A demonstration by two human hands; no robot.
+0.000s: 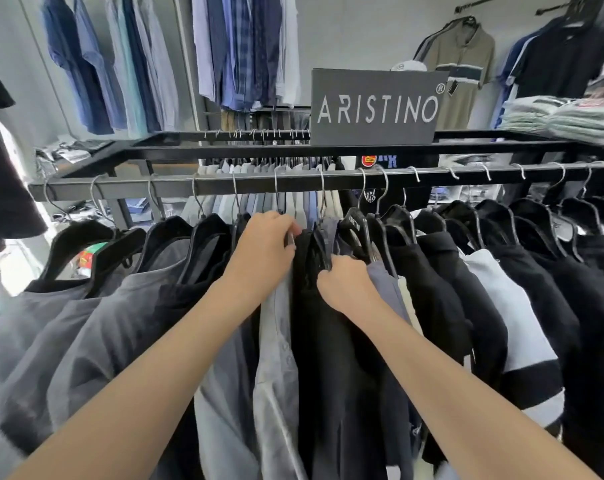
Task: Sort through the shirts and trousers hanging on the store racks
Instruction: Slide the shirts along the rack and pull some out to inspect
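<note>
Here the left hand (264, 249) and right hand (345, 284), fingers curled tight on neighbouring hangers (319, 252), spread the shirts (279, 341) at mid rail (175, 184), likely so the black shirt (316, 323) hanging between them shows for checking.

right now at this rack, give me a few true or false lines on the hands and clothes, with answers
1. The left hand and right hand both grip the black garment. True.
2. The sign reads ARISTINO. True.
3. Everything right of the hands is white. False: the shirts there are mostly black.
4. The clothes hang on wood. False: the hangers are black with metal hooks.
5. Folded clothes lie on the rack top at the right. True.
</note>
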